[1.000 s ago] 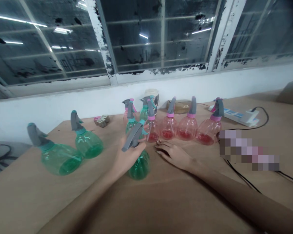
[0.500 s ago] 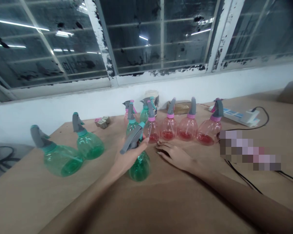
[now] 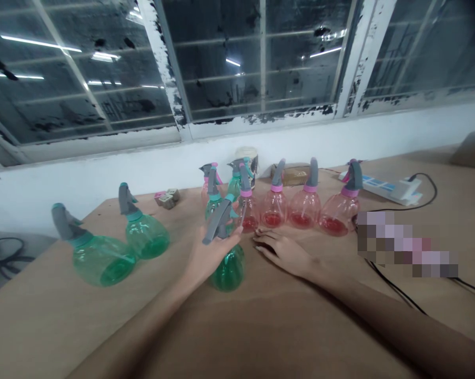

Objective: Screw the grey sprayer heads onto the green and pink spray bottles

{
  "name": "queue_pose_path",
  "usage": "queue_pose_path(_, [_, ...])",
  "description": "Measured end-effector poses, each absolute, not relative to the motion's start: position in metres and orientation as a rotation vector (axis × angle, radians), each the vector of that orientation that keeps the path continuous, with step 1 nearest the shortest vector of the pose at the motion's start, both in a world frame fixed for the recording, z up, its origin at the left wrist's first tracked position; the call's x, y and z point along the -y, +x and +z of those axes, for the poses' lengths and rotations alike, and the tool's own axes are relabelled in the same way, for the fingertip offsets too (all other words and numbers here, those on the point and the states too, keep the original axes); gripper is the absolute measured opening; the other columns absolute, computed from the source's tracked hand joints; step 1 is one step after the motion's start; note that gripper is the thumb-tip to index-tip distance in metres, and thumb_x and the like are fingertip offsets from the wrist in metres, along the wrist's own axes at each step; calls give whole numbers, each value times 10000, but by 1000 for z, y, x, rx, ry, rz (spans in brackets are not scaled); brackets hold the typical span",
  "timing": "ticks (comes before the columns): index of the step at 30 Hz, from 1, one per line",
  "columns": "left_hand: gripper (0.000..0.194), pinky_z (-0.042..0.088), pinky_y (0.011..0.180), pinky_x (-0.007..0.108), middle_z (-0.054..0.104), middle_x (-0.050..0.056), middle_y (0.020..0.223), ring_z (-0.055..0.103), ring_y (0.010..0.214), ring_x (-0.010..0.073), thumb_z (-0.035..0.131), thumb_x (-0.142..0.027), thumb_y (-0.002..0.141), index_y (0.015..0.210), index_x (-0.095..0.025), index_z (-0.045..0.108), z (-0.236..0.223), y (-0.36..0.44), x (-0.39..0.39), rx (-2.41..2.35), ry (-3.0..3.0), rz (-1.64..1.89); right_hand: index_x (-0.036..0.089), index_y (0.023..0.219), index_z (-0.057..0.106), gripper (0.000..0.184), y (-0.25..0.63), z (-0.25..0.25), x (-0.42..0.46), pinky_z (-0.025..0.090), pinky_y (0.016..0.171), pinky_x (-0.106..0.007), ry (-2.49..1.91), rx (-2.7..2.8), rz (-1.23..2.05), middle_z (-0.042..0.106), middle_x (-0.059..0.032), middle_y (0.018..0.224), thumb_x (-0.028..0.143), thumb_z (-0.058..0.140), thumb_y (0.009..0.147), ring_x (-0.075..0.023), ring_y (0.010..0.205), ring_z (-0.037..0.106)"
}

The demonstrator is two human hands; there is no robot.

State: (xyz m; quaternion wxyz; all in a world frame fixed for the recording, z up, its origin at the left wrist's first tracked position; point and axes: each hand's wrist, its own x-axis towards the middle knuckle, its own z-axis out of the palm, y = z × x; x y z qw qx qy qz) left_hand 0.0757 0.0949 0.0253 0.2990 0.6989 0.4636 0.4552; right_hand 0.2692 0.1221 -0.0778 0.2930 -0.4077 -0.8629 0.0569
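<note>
My left hand (image 3: 208,255) is wrapped round the neck of a green spray bottle (image 3: 228,268) with a grey trigger head (image 3: 220,221), which stands on the brown table (image 3: 261,326). My right hand (image 3: 284,251) rests flat on the table just right of it, fingers stretched out, holding nothing. Just beyond my hands stands a row of pink spray bottles (image 3: 302,202) with grey heads. Two more green spray bottles (image 3: 99,255) (image 3: 144,234) stand to the left.
More spray bottles (image 3: 213,184) and a white cup (image 3: 247,158) stand near the white wall under the window. A white power strip (image 3: 387,188) with a black cable lies at the right. Small blocks (image 3: 167,197) sit at the back left. A blurred patch covers part of the right side.
The grey trigger head of the held green bottle has turned slightly to the right. My right hand has stayed put.
</note>
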Motion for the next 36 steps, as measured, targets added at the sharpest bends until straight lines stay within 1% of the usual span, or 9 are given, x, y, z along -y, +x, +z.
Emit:
queue_pose_path(5, [368,496,827,340,651,33,1086,621,969,213,585,-230,726,1092,-273,576,23,77,-96,-1245,1775,1233,173,1132,566,304,269,-78,-122,382,1007,-368,-1100,2311,157,595,-74,1165,269,399,897,-189,1151,489])
queue_pose_path(10, [303,506,801,327,687,42,972,645,896,209,557,-198,719,1016,-221,613,18,75,-98,-1318,1792,1237,173,1131,567,305,269,-78,-122,376,1009,-378,-1097,2303,167,596,-73,1165,276,401,897,-192,1142,495])
queue_pose_path(18, [234,492,817,293,674,7,1012,642,896,177,541,-180,712,921,-252,618,21,76,-96,-1307,1832,1249,182,1131,569,303,269,-78,-122,373,1011,-369,-1101,2280,219,598,-63,1164,278,402,898,-184,1141,496])
queue_pose_path(21, [261,491,812,297,659,-6,1051,641,888,176,533,-163,705,931,-270,609,23,77,-97,-1279,1841,1240,189,1138,565,306,269,-79,-123,373,1011,-379,-1103,2278,218,595,-60,1169,286,406,896,-187,1146,493])
queue_pose_path(25, [313,492,783,306,670,-15,989,641,838,176,532,-154,705,976,-294,599,21,76,-100,-1252,1862,1227,187,1135,569,308,269,-79,-124,369,1016,-380,-1114,2280,218,595,-61,1170,290,405,896,-188,1149,491])
queue_pose_path(28, [303,487,774,314,670,-4,948,635,807,178,542,-175,715,991,-290,589,21,76,-102,-1222,1872,1220,191,1135,569,308,269,-78,-123,368,1016,-380,-1115,2275,219,594,-60,1172,291,404,896,-188,1141,497])
queue_pose_path(32, [182,481,751,307,665,6,898,618,770,174,564,-264,742,922,-261,591,23,75,-100,-1250,1924,1217,198,1128,574,302,269,-77,-122,377,1007,-381,-1110,2268,234,598,-58,1162,292,404,896,-189,1128,507])
queue_pose_path(34, [147,482,691,298,657,11,814,607,707,172,576,-330,746,862,-242,594,23,74,-98,-1311,1942,1211,198,1125,575,299,268,-77,-122,382,1001,-381,-1105,2262,237,598,-59,1160,289,404,896,-188,1119,513])
queue_pose_path(36, [176,476,631,290,641,11,746,594,643,169,585,-385,740,825,-231,593,22,73,-97,-1366,1933,1216,197,1123,574,297,268,-78,-122,382,1000,-382,-1098,2260,237,599,-61,1157,285,406,895,-187,1119,513])
